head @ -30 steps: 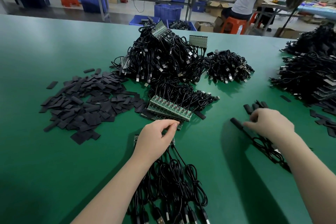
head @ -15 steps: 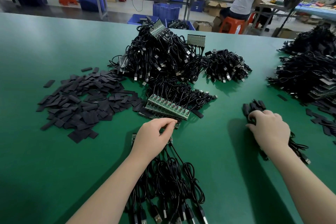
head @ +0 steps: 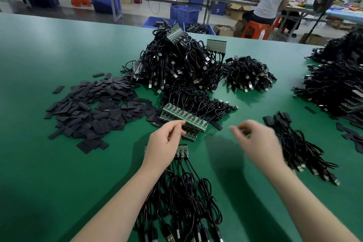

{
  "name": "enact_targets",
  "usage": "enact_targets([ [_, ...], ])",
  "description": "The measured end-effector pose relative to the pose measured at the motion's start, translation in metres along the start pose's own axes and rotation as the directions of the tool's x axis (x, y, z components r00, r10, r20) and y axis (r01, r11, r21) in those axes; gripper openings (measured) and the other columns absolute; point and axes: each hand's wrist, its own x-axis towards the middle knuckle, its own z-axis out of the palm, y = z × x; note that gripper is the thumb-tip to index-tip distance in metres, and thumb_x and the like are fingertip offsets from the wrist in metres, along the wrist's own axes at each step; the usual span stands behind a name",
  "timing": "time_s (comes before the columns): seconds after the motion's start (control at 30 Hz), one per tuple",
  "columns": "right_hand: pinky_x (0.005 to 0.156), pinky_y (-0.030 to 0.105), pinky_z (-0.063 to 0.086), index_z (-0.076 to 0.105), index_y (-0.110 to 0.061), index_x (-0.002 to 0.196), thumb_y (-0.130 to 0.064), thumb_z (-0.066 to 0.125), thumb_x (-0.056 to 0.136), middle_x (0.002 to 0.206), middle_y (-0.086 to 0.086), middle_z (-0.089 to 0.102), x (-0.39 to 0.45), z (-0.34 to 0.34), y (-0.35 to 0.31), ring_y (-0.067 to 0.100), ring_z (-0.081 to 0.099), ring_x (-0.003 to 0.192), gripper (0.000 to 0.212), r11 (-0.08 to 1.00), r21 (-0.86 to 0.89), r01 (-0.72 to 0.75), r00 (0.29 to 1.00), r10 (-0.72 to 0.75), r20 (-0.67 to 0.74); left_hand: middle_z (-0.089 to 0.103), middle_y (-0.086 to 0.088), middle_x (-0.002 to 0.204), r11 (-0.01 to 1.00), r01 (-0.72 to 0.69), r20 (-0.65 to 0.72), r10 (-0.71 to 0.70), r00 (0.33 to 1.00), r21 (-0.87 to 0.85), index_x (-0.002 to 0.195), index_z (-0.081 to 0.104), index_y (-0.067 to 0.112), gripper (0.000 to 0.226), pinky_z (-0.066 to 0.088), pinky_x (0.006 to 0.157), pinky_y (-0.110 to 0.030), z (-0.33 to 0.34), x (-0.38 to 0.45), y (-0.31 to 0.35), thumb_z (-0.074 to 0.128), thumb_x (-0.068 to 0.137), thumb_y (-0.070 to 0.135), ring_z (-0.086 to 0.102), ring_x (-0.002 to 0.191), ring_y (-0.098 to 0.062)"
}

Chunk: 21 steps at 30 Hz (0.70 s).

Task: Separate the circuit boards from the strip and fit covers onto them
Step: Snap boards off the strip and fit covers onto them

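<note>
Swinging back from the covered pile (head: 294, 143), right hand (head: 255, 143) is empty, fingers loose. Left hand (head: 167, 143) hasn't moved, resting on the strip (head: 182, 150) on the bench (head: 59, 182); grip unclear. Next board due.

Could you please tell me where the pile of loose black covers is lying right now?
The pile of black covers lies left of centre on the green table, beside the cable heap.
</note>
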Motion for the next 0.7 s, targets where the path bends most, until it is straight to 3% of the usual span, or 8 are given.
enact_targets([
  [0.07, 0.072, 0.027, 0.054, 0.070, -0.033, 0.083, -0.052, 0.064, 0.088, 0.080, -0.013, 0.068, -0.019, 0.015, -0.031, 0.008, 0.065, 0.076, 0.022, 0.991, 0.134, -0.019, 0.963, -0.018, 0.268, 0.068, 0.025, 0.093, 1.000, 0.020, -0.038, -0.020, 0.999, -0.004, 0.101, 0.061, 0.042, 0.024, 0.052, 0.062, -0.025, 0.000, 0.001, -0.001, 0.049, 0.101, 0.021, 0.065, 0.074, -0.011],
  [0.13, 0.073, 0.026, 0.053, 0.075, -0.029, 0.095, -0.053, 0.060, 0.091, 0.085, -0.012, 0.071, -0.033, 0.034, -0.052, 0.007, 0.065, 0.079, 0.029, 0.992, 0.129, 0.003, 0.909, -0.056, 0.414, 0.068, 0.026, 0.093, 1.000, 0.021, -0.060, -0.021, 0.998, -0.005, 0.095, 0.058, 0.040, 0.027, 0.049, 0.069, -0.014, -0.002, 0.001, -0.002, 0.050, 0.100, 0.015, 0.066, 0.085, 0.000],
  [0.2, 0.073, 0.028, 0.053, 0.075, -0.030, 0.101, -0.053, 0.057, 0.092, 0.089, -0.008, 0.073, -0.040, 0.050, -0.066, 0.014, 0.065, 0.084, 0.031, 0.997, 0.081, 0.006, 0.914, -0.038, 0.403, 0.068, 0.026, 0.093, 1.000, 0.022, -0.070, -0.023, 0.997, -0.014, 0.094, 0.058, 0.038, 0.028, 0.046, 0.072, -0.009, -0.002, 0.002, -0.003, 0.050, 0.099, 0.012, 0.065, 0.089, 0.003],
  [0.3, 0.081, 0.031, 0.054, 0.073, -0.032, 0.102, -0.050, 0.060, 0.089, 0.095, -0.011, 0.072, -0.043, 0.063, -0.076, 0.017, 0.065, 0.095, 0.026, 0.986, 0.119, -0.117, 0.927, 0.066, 0.369, 0.068, 0.026, 0.092, 1.000, 0.021, -0.082, -0.022, 0.996, -0.008, 0.093, 0.057, 0.039, 0.028, 0.050, 0.073, -0.016, -0.002, 0.003, -0.003, 0.050, 0.099, 0.013, 0.065, 0.086, 0.001],
  [0.43, 0.099, 0.041, 0.048, 0.063, -0.036, 0.097, -0.046, 0.069, 0.084, 0.103, -0.013, 0.068, -0.034, 0.070, -0.082, 0.019, 0.062, 0.108, 0.017, 0.910, 0.249, -0.332, 0.863, 0.186, 0.470, 0.068, 0.028, 0.092, 1.000, 0.020, -0.082, -0.018, 0.996, 0.019, 0.094, 0.058, 0.041, 0.026, 0.052, 0.072, -0.023, -0.002, 0.004, -0.002, 0.050, 0.099, 0.017, 0.065, 0.082, -0.001],
  [0.57, 0.083, 0.033, 0.056, 0.066, -0.024, 0.096, -0.032, 0.076, 0.084, 0.086, -0.008, 0.069, -0.032, 0.070, -0.086, 0.013, 0.066, 0.081, 0.018, 0.742, 0.511, -0.434, 0.872, 0.202, 0.446, 0.069, 0.022, 0.095, 0.999, -0.043, -0.115, 0.041, 0.992, -0.017, 0.101, 0.061, 0.039, 0.025, 0.048, 0.077, -0.012, -0.005, 0.000, 0.004, 0.052, 0.099, 0.016, 0.064, 0.094, 0.001],
  [0.63, 0.075, 0.031, 0.057, 0.067, -0.022, 0.099, -0.027, 0.080, 0.082, 0.081, -0.005, 0.070, -0.033, 0.067, -0.084, 0.013, 0.067, 0.073, 0.022, 0.699, 0.566, -0.437, 0.876, 0.188, 0.444, 0.069, 0.019, 0.103, 0.982, -0.123, -0.119, 0.141, 0.983, 0.142, 0.110, 0.065, 0.033, 0.022, 0.042, 0.084, -0.007, -0.008, -0.002, 0.007, 0.054, 0.098, 0.017, 0.060, 0.102, 0.003],
  [0.7, 0.074, 0.029, 0.058, 0.068, -0.022, 0.108, -0.024, 0.081, 0.082, 0.084, -0.003, 0.072, -0.032, 0.063, -0.080, 0.012, 0.068, 0.072, 0.029, 0.693, 0.578, -0.432, 0.873, 0.159, 0.461, 0.068, 0.011, 0.115, 0.881, -0.200, -0.041, 0.240, 0.970, 0.429, 0.122, 0.066, 0.023, 0.028, 0.044, 0.095, -0.019, -0.011, -0.003, 0.008, 0.056, 0.097, 0.018, 0.058, 0.110, -0.004],
])
